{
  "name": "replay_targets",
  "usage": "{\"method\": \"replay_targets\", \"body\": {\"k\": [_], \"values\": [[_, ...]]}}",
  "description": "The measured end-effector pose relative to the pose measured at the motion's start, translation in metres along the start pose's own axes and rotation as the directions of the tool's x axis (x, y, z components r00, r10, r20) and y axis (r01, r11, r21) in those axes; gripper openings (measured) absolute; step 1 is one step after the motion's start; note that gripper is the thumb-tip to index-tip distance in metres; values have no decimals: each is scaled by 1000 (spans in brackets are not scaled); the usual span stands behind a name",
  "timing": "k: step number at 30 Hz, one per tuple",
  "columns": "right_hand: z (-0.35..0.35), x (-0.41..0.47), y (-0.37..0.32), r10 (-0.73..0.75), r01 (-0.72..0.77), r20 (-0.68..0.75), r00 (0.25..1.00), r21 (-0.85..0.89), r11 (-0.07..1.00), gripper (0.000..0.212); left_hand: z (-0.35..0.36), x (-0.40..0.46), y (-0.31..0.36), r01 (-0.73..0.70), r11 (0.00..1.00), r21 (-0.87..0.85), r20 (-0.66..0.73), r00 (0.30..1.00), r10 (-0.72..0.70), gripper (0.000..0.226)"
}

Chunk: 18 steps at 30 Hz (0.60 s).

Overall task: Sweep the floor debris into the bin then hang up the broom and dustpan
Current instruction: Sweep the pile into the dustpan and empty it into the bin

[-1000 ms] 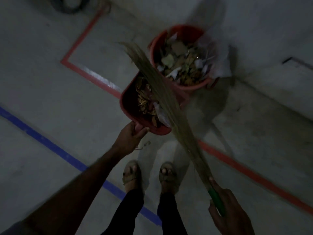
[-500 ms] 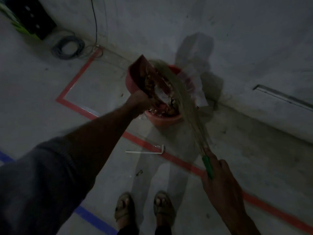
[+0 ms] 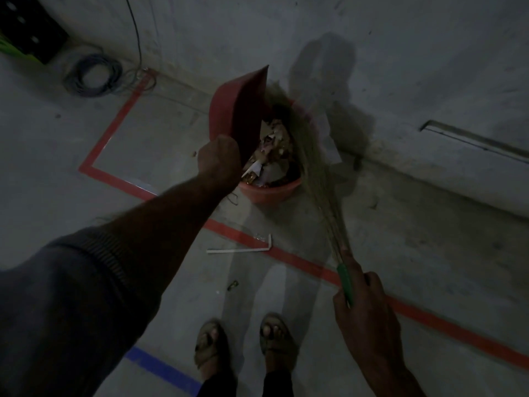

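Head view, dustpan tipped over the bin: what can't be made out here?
- Inside of the red dustpan: only its underside shows, so whether it is emptied is unknown.
- Dustpan handle: covered by the left hand.
- Far rim of the red bin: behind the dustpan and the broom bristles.
- Broom handle end: inside the right hand.
- Small floor scrap: too small and dark to identify.
- Black box: cut by the frame's left edge.

The concrete floor (image 3: 160, 133) carried red tape (image 3: 289, 255), blue tape (image 3: 163, 368), a coiled cable (image 3: 93, 75), the bin (image 3: 270, 190) below the dustpan grip, and a white angled strip (image 3: 243, 249).
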State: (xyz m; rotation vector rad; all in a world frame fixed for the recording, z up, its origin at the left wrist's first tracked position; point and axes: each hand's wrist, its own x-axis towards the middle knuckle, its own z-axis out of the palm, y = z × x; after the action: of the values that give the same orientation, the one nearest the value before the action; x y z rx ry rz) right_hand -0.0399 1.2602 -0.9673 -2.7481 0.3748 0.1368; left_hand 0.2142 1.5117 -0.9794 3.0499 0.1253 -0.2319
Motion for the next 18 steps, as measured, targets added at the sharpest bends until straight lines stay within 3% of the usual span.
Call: {"method": "replay_targets", "body": {"k": [3, 6, 7, 9, 10, 12, 15, 18], "values": [[2, -5, 1, -19, 18, 14, 1000, 87, 996, 90, -2, -7, -9, 51, 993, -102, 10, 999, -50, 30], [6, -8, 1, -52, 50, 14, 999, 124, 991, 92, 9, -18, -27, 125, 905, -406, 123, 989, -81, 27], [9, -8, 1, -53, 51, 10, 999, 141, 989, 91, 14, -21, -32, 196, 809, -555, 180, 977, -113, 25], [14, -12, 1, -91, 91, -12, 996, 133, 987, 86, 22, -36, -41, 382, 436, -815, 322, 924, -208, 25], [16, -14, 0, -117, 118, -22, 993, 134, 984, 83, 25, -44, -47, 458, 269, -848, 407, 886, -224, 27], [21, -18, 1, -133, 132, -6, 991, 180, 975, 78, 32, -60, -60, 562, 107, -820, 540, 822, -181, 34], [27, -21, 2, -131, 104, 63, 989, 316, 943, 75, 39, -81, -76, 634, 21, -773, 632, 772, -72, 39], [30, -25, 0, -168, 110, 118, 979, 389, 915, 76, 50, -104, -88, 649, -26, -760, 649, 759, -53, 43]]}}
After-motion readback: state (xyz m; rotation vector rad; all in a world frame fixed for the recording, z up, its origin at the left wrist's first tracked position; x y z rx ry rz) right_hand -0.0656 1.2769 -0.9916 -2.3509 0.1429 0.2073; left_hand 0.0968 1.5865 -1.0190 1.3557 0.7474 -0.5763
